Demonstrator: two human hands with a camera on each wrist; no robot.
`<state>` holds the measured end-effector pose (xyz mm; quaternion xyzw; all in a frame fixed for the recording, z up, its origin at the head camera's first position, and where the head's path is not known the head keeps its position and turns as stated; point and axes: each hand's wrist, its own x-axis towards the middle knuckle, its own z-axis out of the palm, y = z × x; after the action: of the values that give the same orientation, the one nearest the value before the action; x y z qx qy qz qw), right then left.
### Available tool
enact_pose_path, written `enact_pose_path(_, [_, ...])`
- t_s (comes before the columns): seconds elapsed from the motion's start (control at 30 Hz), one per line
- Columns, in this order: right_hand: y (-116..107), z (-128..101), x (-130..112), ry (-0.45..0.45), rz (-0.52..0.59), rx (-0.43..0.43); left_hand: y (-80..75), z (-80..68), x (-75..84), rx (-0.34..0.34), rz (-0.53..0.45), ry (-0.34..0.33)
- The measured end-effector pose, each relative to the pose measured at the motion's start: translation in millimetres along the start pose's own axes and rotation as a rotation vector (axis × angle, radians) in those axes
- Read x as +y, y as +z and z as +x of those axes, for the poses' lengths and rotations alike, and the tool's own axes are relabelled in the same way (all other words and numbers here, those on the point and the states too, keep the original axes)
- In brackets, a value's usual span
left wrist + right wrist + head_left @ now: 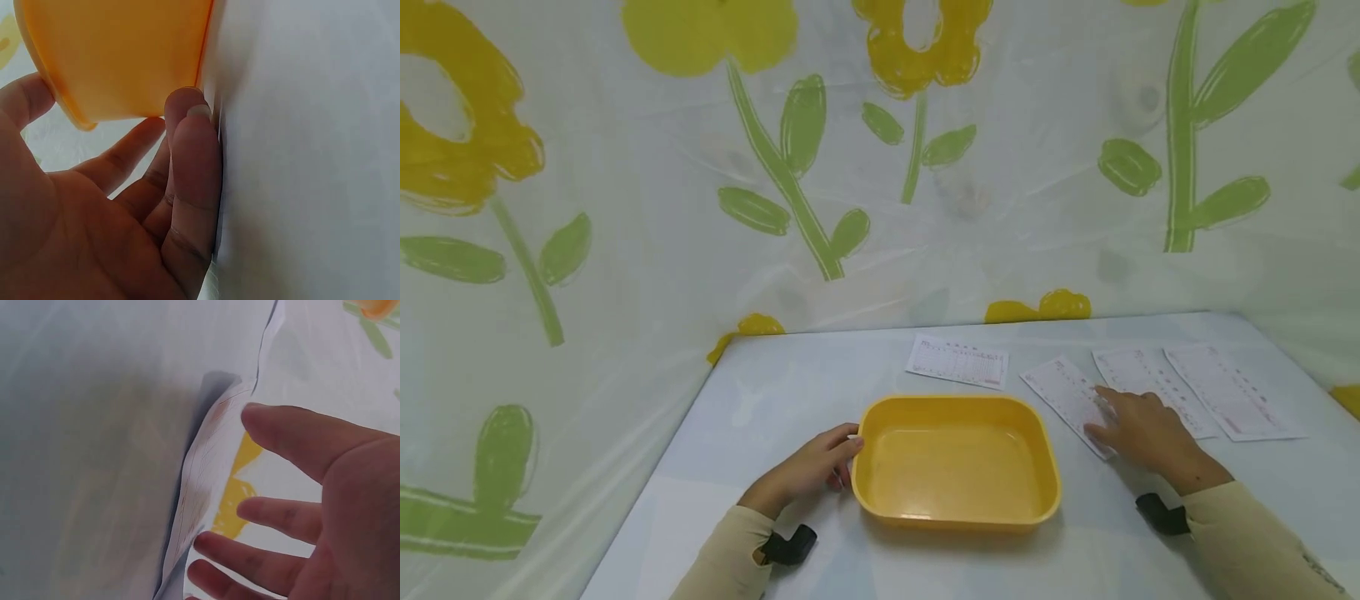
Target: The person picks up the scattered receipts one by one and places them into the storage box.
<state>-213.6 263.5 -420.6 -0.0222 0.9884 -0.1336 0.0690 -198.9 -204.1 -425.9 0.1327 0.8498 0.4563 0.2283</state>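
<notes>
A yellow tray [956, 475] stands on the table. My left hand [808, 468] holds its left side. In the left wrist view, the thumb [28, 99] meets the rim while bent fingers lie low beside the tray wall [119, 56]. To the right of the tray, my right hand [1150, 433] is over a printed paper slip [1063, 392], its fingers spread and only slightly bent. The right wrist view shows this slip [200, 487] bowed up from the table, with the thumb and fingertips close to its edge; contact is hard to tell.
Behind the tray lies another printed slip [958, 362]. Two more slips, one nearer [1150, 387] and one farther right [1232, 396], lie beyond my right hand. A white cloth with flowers [1000, 208] hangs behind the table [760, 383].
</notes>
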Motion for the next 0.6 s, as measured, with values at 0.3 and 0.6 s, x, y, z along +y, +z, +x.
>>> enact_pose_path(0.3, [2.1,0.7,1.9,-0.068,-0.067,0.024,-4.2,1.7,4.4,0.022,0.008,-0.01])
enact_pose_path(0.6, [1.2,0.2,-1.9,-0.081,-0.062,0.023,-1.0,-0.6,-0.8,0.008,-0.004,0.001])
